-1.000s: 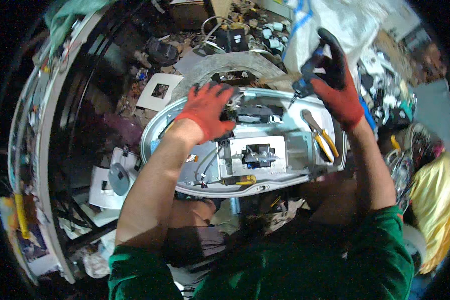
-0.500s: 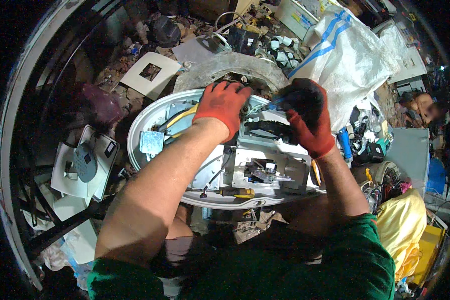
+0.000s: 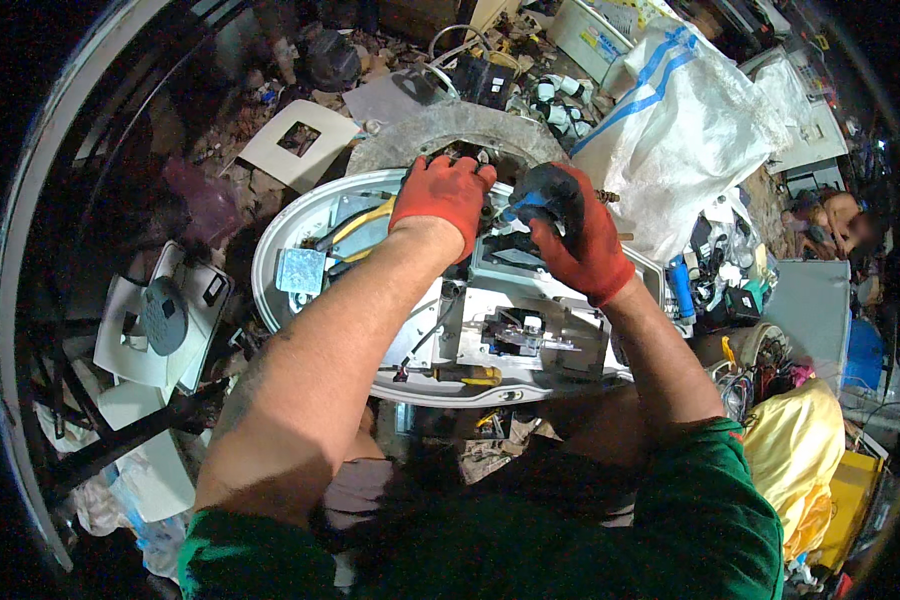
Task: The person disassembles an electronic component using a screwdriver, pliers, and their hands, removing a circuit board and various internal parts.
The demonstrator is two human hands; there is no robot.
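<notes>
My left hand (image 3: 437, 205), red glove, lies at the upper rim of the oval white housing (image 3: 460, 396), mid-frame; fingers bent, close together, can't tell if they grip anything. My right hand (image 3: 575, 235), just to the right, has its fingers curled around a blue tool (image 3: 532, 207) over the housing's upper part; tip unclear. In the housing: small silvery box (image 3: 299, 271) at left, yellow handle (image 3: 366, 218) beside my left wrist, yellow-and-black screwdriver (image 3: 478, 376) along the bottom rim, metal plate (image 3: 473, 335) with a dark opening. White sack (image 3: 670, 130), blue stripes, upper right of frame; pale panel (image 3: 332, 150), square hole, upper left; yellow cloth (image 3: 795, 450) lower right.
</notes>
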